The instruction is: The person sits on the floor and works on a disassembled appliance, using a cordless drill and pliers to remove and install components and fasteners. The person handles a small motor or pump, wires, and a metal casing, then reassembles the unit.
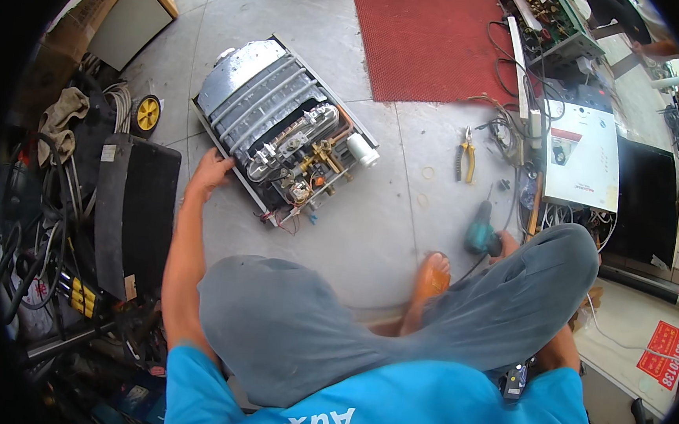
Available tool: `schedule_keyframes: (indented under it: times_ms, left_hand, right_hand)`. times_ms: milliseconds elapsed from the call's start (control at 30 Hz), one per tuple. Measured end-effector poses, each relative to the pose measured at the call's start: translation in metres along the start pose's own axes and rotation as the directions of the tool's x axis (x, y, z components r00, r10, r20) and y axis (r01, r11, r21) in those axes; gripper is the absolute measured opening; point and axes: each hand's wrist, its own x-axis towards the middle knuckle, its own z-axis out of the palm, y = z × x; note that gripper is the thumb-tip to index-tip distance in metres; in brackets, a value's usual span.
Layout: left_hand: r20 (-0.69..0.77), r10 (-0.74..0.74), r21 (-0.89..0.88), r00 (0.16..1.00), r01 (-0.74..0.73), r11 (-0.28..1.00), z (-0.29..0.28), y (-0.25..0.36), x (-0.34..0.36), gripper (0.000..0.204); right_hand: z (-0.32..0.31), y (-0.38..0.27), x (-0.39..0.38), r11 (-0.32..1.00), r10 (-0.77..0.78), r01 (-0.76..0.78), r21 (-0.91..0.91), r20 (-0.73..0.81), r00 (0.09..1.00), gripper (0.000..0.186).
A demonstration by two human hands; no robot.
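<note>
An opened gas water heater (257, 100) lies on the grey floor, its metal chamber, pipes, brass valve and wiring exposed. My left hand (213, 173) grips the left edge of its casing, with some of the fingers hidden by that edge. Low on the right, a teal and black power drill (480, 230) points its bit away from me. My right hand (506, 246) is closed at the drill's handle end, mostly covered by my right knee. Yellow-handled pliers (467, 155) lie on the floor between the heater and the cables.
A red mat (430, 41) covers the far floor. Cables (506, 133), a white appliance panel (584, 154) and an opened green-grey unit (553, 26) crowd the right. On the left stand a black box (136, 213), a yellow wheel (148, 113) and tangled hoses. My bare foot (432, 277) rests near the drill.
</note>
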Motion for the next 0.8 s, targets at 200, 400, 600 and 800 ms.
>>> schedule_keyframes:
  times_ms: [200, 400, 600, 800]
  left_hand:
    - [-0.178, 0.801, 0.084, 0.572, -0.802, 0.591, 0.130, 0.030, -0.123, 0.023]
    - [0.431, 0.812, -0.110, 0.393, -0.870, 0.480, 0.294, 0.055, -0.145, 0.028]
    - [0.559, 0.757, 0.119, 0.339, -0.936, 0.331, 0.337, 0.060, -0.104, 0.010]
    - [0.636, 0.726, 0.139, 0.262, -0.964, 0.226, 0.338, 0.068, -0.122, 0.008]
  right_hand:
    - [-0.142, -0.012, -0.011, 0.884, -0.155, 0.093, 0.457, 0.098, 0.983, 0.062]
    - [-0.259, -0.105, -0.080, 0.850, -0.126, 0.209, 0.484, -0.198, 0.972, 0.047]
    - [-0.250, -0.182, -0.169, 0.534, -0.088, 0.347, 0.771, -0.357, 0.930, 0.058]
    - [-0.199, -0.223, -0.190, 0.293, -0.095, 0.162, 0.942, -0.140, 0.986, 0.049]
